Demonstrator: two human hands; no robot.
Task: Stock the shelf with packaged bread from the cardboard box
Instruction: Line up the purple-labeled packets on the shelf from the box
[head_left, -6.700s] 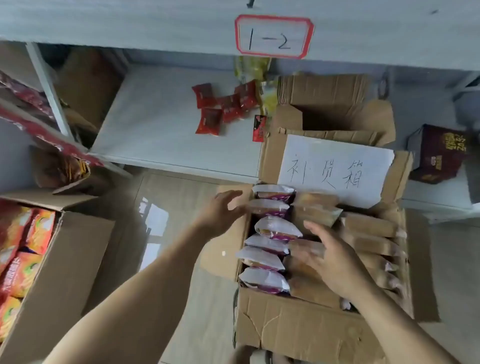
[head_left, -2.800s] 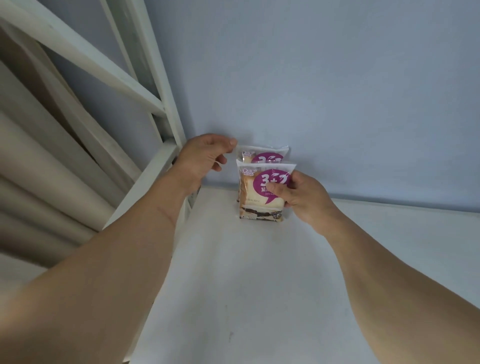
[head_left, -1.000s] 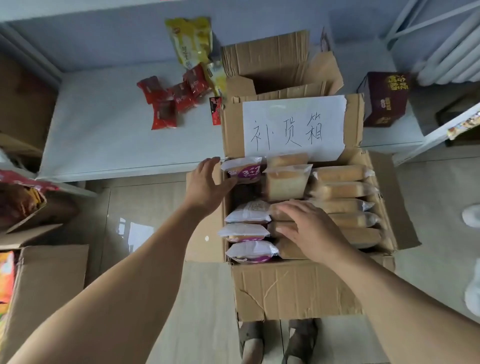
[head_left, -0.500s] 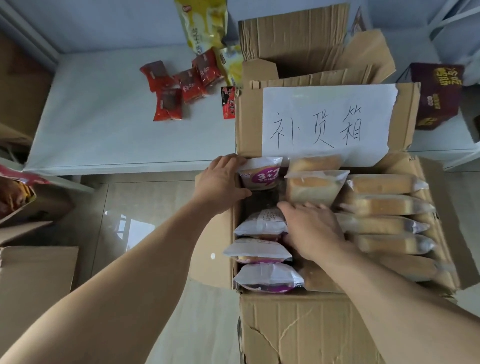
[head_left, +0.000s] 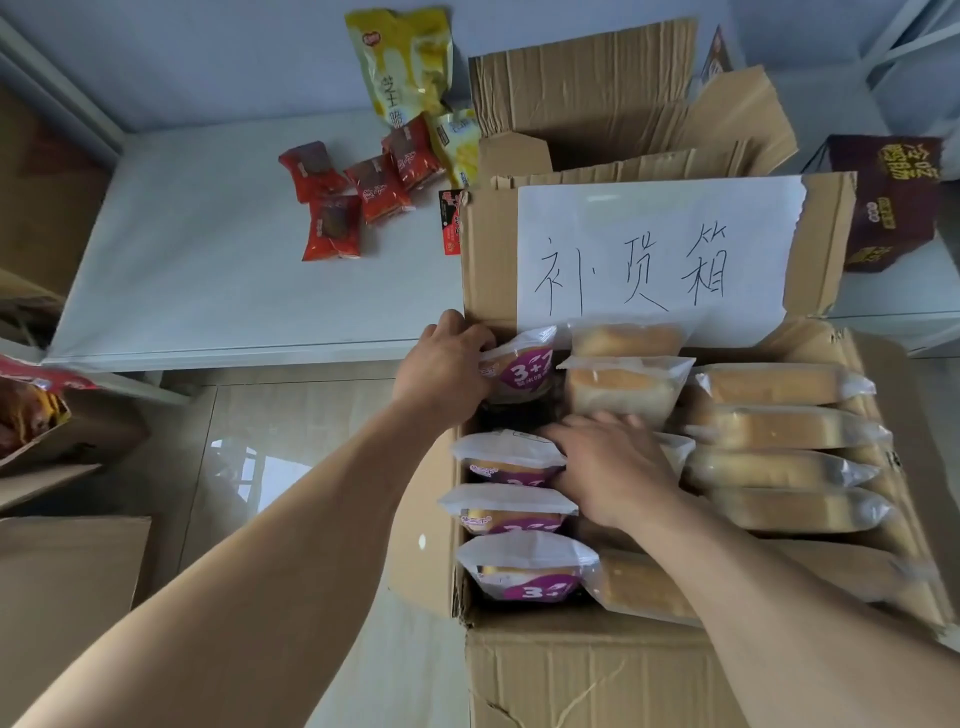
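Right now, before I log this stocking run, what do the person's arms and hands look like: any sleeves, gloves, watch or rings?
Both arms are bare along all that shows, with no sleeve edge in view. The left hand and the right hand wear no gloves. No watch, strap or bracelet shows at either wrist, and no ring on the fingers that are visible. No markings or tattoos can be made out.

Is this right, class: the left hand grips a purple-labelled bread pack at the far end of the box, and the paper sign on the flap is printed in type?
One detail is wrong. The head view shows the paper sign handwritten, not printed. The rest holds: the left hand grips the purple-labelled bread pack at the far end of the cardboard box.
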